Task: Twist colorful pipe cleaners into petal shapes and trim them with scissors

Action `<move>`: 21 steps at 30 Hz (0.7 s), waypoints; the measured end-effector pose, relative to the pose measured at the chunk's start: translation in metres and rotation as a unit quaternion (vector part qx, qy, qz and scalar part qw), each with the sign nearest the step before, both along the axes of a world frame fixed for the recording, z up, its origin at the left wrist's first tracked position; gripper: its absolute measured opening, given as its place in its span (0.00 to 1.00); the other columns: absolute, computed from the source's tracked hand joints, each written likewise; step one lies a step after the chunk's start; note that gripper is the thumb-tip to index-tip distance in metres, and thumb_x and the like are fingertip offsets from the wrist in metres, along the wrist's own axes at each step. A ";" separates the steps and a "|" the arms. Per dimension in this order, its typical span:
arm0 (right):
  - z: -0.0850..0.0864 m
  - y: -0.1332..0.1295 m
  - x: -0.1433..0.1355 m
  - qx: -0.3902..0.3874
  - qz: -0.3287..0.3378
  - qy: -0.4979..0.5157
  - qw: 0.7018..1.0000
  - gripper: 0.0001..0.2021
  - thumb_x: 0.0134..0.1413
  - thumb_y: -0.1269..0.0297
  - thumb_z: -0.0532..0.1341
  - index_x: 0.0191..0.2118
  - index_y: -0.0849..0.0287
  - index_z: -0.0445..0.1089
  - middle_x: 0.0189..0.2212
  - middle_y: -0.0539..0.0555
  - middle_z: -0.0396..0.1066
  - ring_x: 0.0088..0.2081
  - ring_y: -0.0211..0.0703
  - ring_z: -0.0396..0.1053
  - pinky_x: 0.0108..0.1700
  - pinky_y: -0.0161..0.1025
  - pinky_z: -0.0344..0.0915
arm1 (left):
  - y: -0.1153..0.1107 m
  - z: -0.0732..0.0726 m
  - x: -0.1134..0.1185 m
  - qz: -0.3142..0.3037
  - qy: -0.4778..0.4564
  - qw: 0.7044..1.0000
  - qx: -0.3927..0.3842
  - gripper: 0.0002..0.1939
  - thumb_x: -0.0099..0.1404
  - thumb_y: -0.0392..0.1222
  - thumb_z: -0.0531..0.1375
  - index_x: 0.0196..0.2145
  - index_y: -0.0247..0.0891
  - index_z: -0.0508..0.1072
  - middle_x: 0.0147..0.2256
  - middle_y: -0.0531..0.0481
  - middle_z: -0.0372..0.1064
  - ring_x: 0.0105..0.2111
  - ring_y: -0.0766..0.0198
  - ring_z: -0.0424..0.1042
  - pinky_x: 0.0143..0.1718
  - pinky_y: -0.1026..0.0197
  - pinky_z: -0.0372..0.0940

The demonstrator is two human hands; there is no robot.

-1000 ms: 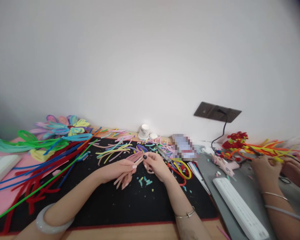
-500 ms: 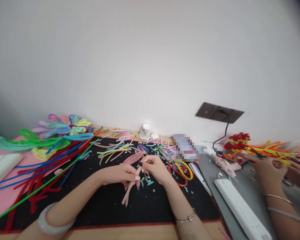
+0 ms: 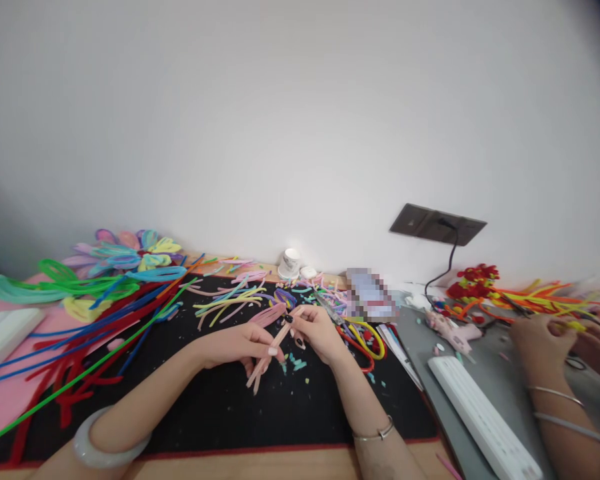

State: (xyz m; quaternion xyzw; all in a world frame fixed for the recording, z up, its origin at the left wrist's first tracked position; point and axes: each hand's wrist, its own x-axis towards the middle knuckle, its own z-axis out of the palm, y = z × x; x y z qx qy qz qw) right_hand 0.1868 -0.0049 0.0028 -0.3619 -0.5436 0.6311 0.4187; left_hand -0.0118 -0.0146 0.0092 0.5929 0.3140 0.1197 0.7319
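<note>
Pale pink pipe cleaners [image 3: 259, 375] in a small bundle slant between my two hands, over the black mat [image 3: 205, 413]. My left hand [image 3: 243, 343] pinches them lower down, its thumb on top, with the loose ends sticking out below. Farther up, my right hand [image 3: 314, 332] is closed on the same bundle with thumb and index finger. Just beyond my hands lies a group of darker pink pipe cleaners [image 3: 267, 315]. Small teal clippings [image 3: 295, 363] are scattered below my right hand.
Red, blue and green pipe cleaners [image 3: 130, 313] spread on the left by a pipe-cleaner flower [image 3: 143, 252]. A white cup [image 3: 290, 260] stands near the wall. At right are a white power strip [image 3: 485, 420], a pink glue gun [image 3: 453, 330] and another person's hands [image 3: 545, 343] holding something yellow.
Both hands have shifted slightly, with my right thumb and index finger now a little farther up and right. The bundle's loose lower ends have risen and look shorter below my left hand.
</note>
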 end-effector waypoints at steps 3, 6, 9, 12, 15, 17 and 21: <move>-0.001 0.001 0.000 -0.006 -0.012 0.001 1.000 0.13 0.45 0.57 0.64 0.24 0.63 0.67 0.16 0.47 0.64 0.13 0.28 0.54 0.14 0.28 0.53 | 0.001 -0.002 0.000 0.009 -0.007 1.000 0.019 0.15 0.59 0.47 0.58 0.39 0.35 0.74 0.24 0.50 0.71 0.21 0.69 0.68 0.23 0.68 0.63; -0.002 0.002 0.000 -0.001 -0.023 -0.012 1.000 0.14 0.45 0.56 0.63 0.24 0.63 0.67 0.16 0.47 0.64 0.13 0.28 0.54 0.14 0.27 0.53 | 0.002 -0.002 0.000 0.009 -0.016 0.999 0.033 0.16 0.59 0.46 0.57 0.42 0.35 0.72 0.25 0.48 0.73 0.21 0.68 0.69 0.23 0.69 0.62; -0.003 0.003 0.000 0.009 -0.032 -0.026 0.999 0.14 0.46 0.55 0.63 0.24 0.63 0.66 0.16 0.46 0.63 0.14 0.28 0.53 0.14 0.27 0.52 | 0.002 -0.003 0.001 0.007 -0.023 1.000 0.021 0.17 0.58 0.46 0.58 0.43 0.35 0.70 0.28 0.47 0.74 0.22 0.67 0.71 0.24 0.67 0.64; -0.002 0.002 -0.001 0.015 -0.034 -0.027 0.999 0.14 0.47 0.55 0.62 0.23 0.63 0.65 0.16 0.47 0.63 0.14 0.27 0.53 0.14 0.27 0.52 | 0.001 -0.004 0.004 0.015 -0.023 1.000 0.004 0.14 0.56 0.46 0.60 0.37 0.34 0.71 0.28 0.47 0.74 0.23 0.66 0.71 0.26 0.66 0.65; -0.001 0.002 -0.002 0.005 -0.034 -0.018 0.999 0.14 0.47 0.55 0.62 0.24 0.63 0.65 0.17 0.47 0.63 0.14 0.28 0.54 0.14 0.27 0.52 | 0.000 -0.007 0.007 0.042 -0.018 0.999 0.000 0.13 0.53 0.47 0.63 0.29 0.33 0.72 0.24 0.49 0.72 0.23 0.66 0.71 0.27 0.64 0.66; 0.000 0.001 -0.003 -0.002 -0.037 -0.014 0.999 0.14 0.47 0.54 0.61 0.29 0.63 0.66 0.18 0.47 0.64 0.14 0.28 0.54 0.14 0.27 0.52 | 0.001 -0.008 0.008 0.080 -0.017 0.997 0.016 0.13 0.53 0.48 0.63 0.26 0.34 0.71 0.24 0.50 0.71 0.23 0.65 0.71 0.28 0.63 0.66; -0.001 -0.001 -0.007 0.009 -0.033 -0.050 0.998 0.13 0.47 0.56 0.61 0.31 0.63 0.66 0.18 0.46 0.64 0.13 0.28 0.53 0.14 0.28 0.49 | 0.006 -0.008 0.009 0.221 -0.022 0.971 0.093 0.13 0.54 0.49 0.61 0.25 0.35 0.72 0.24 0.51 0.71 0.23 0.68 0.68 0.25 0.67 0.61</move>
